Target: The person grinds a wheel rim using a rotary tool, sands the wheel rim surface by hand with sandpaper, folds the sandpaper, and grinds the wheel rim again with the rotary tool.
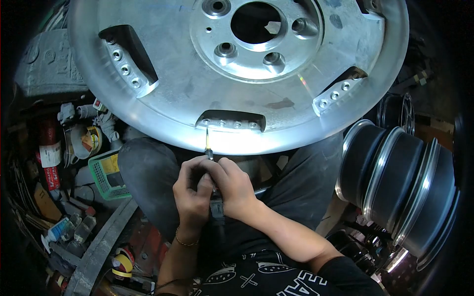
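A large bare-metal wheel disc (173, 98) fills the upper middle, with a round centre bore, several bolt holes and dark slots near its rim. Both hands close around a slim handheld tool that looks like a die grinder (217, 209), its body partly hidden by the fingers. Its thin, yellowish bit (208, 142) points away from me, the tip at the lower edge of the nearest slot (232, 118). Contact with the metal is hard to tell. My left hand (191, 190) wraps the tool from the left. My right hand (233, 187) grips it from the right.
Several wheel rims (395, 182) stand in a row at the right. On the left are a green basket (106, 172), a red can (51, 172), bottles (74, 228), tape rolls (122, 264) and a metal beam (103, 246). My knees (148, 167) flank the wheel's near edge.
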`<state>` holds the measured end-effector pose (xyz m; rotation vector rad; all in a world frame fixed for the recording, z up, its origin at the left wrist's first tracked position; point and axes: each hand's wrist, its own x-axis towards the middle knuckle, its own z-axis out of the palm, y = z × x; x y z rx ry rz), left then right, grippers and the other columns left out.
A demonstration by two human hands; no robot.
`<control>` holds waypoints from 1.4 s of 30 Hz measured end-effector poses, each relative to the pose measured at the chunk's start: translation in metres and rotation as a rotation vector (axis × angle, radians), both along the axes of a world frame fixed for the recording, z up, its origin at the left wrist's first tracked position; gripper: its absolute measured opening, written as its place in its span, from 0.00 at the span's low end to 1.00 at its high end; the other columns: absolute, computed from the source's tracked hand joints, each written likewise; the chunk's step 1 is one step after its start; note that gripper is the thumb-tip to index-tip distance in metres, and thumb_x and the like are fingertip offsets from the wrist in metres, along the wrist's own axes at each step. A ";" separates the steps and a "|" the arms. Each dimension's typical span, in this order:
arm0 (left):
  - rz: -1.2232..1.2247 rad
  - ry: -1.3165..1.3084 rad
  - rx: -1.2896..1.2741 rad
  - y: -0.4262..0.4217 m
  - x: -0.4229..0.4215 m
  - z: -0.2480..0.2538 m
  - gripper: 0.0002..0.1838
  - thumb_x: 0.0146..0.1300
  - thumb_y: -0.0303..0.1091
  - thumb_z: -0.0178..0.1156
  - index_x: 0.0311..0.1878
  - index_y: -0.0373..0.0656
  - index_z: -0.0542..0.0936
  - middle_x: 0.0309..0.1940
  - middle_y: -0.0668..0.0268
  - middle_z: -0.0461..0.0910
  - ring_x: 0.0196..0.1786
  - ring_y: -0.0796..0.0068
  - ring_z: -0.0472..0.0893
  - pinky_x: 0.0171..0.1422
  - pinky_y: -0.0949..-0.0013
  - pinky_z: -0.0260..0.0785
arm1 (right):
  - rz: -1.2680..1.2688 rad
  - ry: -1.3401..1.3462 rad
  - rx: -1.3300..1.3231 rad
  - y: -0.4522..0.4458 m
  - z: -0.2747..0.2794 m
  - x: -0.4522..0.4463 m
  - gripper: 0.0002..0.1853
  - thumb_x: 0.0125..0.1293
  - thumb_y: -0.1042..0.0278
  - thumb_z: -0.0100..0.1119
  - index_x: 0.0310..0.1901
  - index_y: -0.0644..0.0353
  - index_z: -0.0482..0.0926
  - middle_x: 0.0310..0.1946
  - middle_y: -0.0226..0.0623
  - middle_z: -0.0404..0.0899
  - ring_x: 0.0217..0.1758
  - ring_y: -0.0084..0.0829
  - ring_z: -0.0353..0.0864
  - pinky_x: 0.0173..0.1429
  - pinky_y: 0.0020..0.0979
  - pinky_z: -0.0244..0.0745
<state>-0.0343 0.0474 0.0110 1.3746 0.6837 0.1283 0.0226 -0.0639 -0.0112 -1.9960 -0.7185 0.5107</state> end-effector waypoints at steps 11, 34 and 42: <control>-0.122 0.004 -0.032 -0.005 0.000 -0.007 0.14 0.66 0.23 0.55 0.55 0.31 0.76 0.43 0.62 0.81 0.46 0.78 0.78 0.54 0.72 0.72 | -0.048 -0.015 -0.023 -0.012 -0.001 -0.002 0.27 0.52 0.72 0.63 0.57 0.56 0.72 0.34 0.43 0.70 0.39 0.50 0.75 0.39 0.48 0.75; -0.183 -0.020 0.062 -0.014 0.004 -0.011 0.14 0.66 0.21 0.55 0.55 0.33 0.76 0.39 0.64 0.80 0.41 0.80 0.78 0.49 0.73 0.72 | -0.074 0.012 -0.057 -0.024 0.006 0.001 0.26 0.54 0.74 0.61 0.58 0.59 0.73 0.35 0.45 0.72 0.39 0.51 0.76 0.40 0.47 0.75; -0.102 -0.042 0.019 -0.011 0.003 -0.012 0.14 0.66 0.22 0.56 0.54 0.33 0.76 0.36 0.64 0.80 0.39 0.81 0.77 0.46 0.73 0.72 | -0.042 -0.002 -0.035 -0.022 0.002 0.001 0.26 0.54 0.72 0.62 0.57 0.59 0.73 0.34 0.44 0.71 0.39 0.50 0.76 0.38 0.47 0.74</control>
